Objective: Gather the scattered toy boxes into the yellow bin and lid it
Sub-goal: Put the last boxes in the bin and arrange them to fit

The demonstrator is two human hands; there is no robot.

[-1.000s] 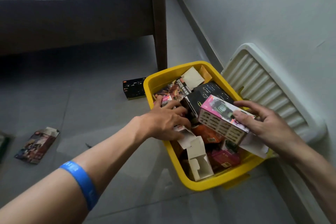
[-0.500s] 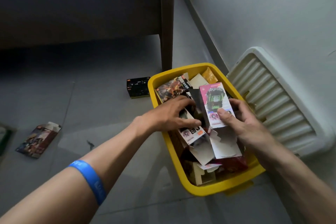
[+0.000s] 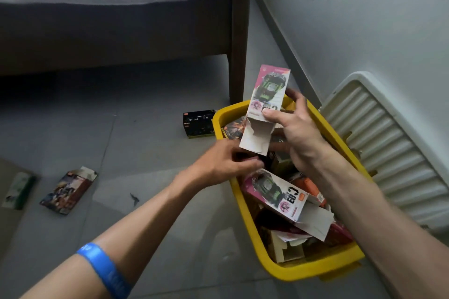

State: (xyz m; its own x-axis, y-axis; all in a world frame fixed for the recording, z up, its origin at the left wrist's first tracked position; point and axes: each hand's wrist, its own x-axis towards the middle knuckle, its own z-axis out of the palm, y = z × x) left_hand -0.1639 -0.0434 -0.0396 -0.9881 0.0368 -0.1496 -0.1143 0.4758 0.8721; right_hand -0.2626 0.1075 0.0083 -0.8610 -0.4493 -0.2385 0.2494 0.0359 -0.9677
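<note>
head view looks down on a yellow plastic bin (image 3: 245, 213) standing on grey floor beside a white wall, crammed with opened cardboard toy boxes. right hand (image 3: 297, 133) pinches a pink and white toy box with a green figure printed on it (image 3: 266, 104), upright above the bin's far end, bottom flap hanging open. left hand (image 3: 228, 165), a blue wristband (image 3: 107, 269) on its forearm, reaches over the bin's left rim with fingers curled among the boxes; what they grip i cannot tell. a second pink box (image 3: 277, 194) lies on top inside the bin. a white ribbed lid (image 3: 388, 150) leans on the wall right of the bin. a black box (image 3: 198, 124) sits just left of the bin's far corner; a dark printed box (image 3: 68, 190) and a green box (image 3: 18, 190) lie well left of the bin
</note>
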